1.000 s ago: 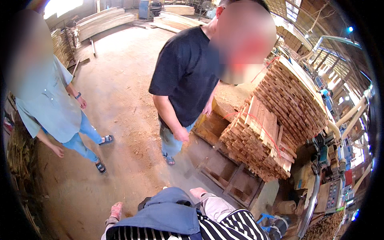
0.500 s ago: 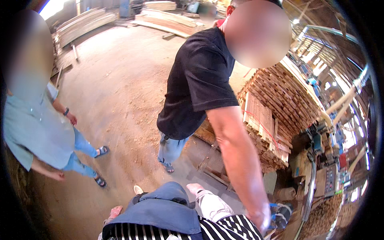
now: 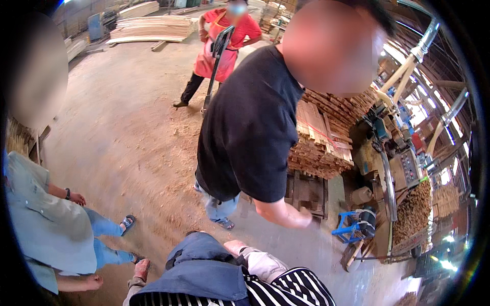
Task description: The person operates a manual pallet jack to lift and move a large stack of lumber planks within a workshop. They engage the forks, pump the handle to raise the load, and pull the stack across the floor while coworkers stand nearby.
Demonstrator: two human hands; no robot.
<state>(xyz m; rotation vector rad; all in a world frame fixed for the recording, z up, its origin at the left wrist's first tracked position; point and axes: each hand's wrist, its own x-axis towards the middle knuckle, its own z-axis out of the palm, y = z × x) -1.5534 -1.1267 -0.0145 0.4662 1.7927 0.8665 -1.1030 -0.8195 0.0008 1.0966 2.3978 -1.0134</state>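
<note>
My left hand [image 3: 142, 270], pinkish with a pale sleeve behind it, hangs low beside the dark blue apron [image 3: 204, 273] on my front. My right hand [image 3: 235, 247] reaches out past the apron's other edge from a light sleeve [image 3: 265, 266]. Both are small and their fingers are unclear; no held thing shows in either. Close in front, a person in a black T-shirt [image 3: 245, 122] bends forward, one blurred hand [image 3: 298, 218] held low to the right. At left stands another person in a pale shirt [image 3: 56, 214], arms hanging.
Farther back, a person in a red apron [image 3: 217, 64] stands by an upright dark handle [image 3: 218, 56]. Stacked boards [image 3: 319, 145] sit at right, near a blue-framed device [image 3: 352, 227] and a machine with a control panel [image 3: 407, 168]. More planks [image 3: 150, 29] lie at the back.
My view has swung to the right. The black-shirted person's arm, stretched toward my right side before, is now drawn back and bent. The red-aproned person has come into sight.
</note>
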